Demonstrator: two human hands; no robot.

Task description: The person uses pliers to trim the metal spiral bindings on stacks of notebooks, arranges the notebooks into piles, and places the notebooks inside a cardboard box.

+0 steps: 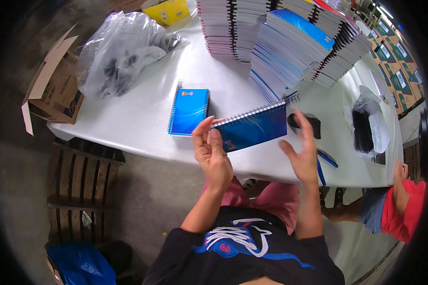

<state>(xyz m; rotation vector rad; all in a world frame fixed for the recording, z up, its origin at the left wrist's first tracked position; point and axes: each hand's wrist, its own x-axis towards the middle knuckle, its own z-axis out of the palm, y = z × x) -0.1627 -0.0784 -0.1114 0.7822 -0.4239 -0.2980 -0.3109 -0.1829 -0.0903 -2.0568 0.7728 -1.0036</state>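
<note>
My left hand is closed on the left end of a blue spiral notebook, tilted above the table near its front edge. A wire coil runs along its upper edge and sticks out past the right end. Beside that end, my right hand has thumb and fingers apart, apparently with nothing in it. Behind my left hand lies a small pile of blue spiral notebooks, coil protruding at the far end. Blue-handled pliers lie right of my right hand; a black object is partly hidden behind its fingers.
Tall stacks of books stand at the back of the white table. A clear plastic bag and open cardboard box occupy the left. On the right is a bag of black coils. Another person is at the right edge.
</note>
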